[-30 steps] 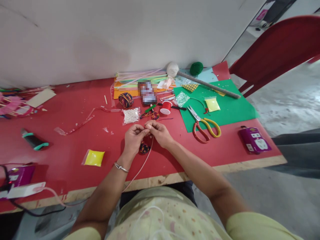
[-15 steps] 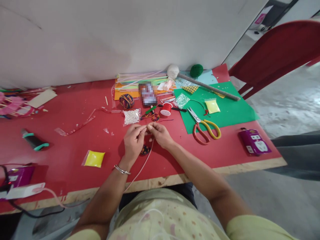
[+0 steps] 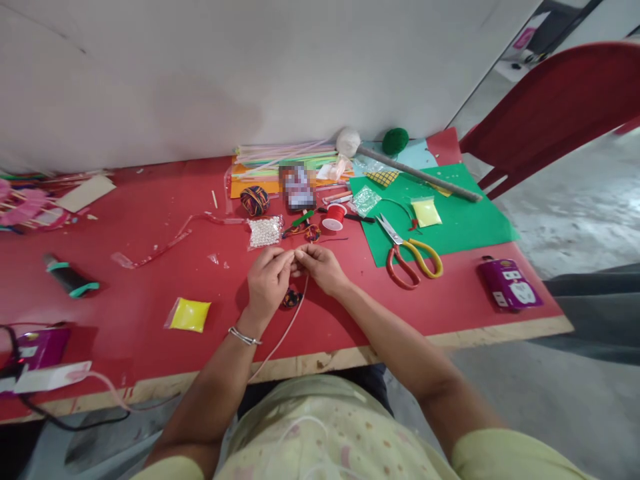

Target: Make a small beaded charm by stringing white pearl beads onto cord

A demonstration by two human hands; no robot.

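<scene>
My left hand [image 3: 267, 277] and my right hand [image 3: 320, 267] meet fingertip to fingertip over the red table. Both are closed in a pinch, and whatever lies between the fingers is too small to make out. Just below them sits a dark multicoloured bundle of yarn [image 3: 291, 298]. A pale pink cord [image 3: 283, 339] runs from beneath my right hand down past the table's front edge. Beyond my fingers lie a bag of white beads [image 3: 265, 231], a coil of multicoloured yarn [image 3: 313, 233] and a spool of red thread [image 3: 333, 217].
Scissors [image 3: 407, 252] with red and yellow handles rest partly on a green sheet [image 3: 465, 223]. Yellow packets [image 3: 189, 315], a multicoloured yarn ball [image 3: 255, 201], a phone [image 3: 298, 187], a teal-and-black tool [image 3: 73, 277] and a purple box [image 3: 510, 283] lie around. A red chair [image 3: 555, 113] stands at the right.
Both hands stay pinched together in nearly the same place, with only slight finger movement. The whole view has shifted a little; the things on the table lie as before.
</scene>
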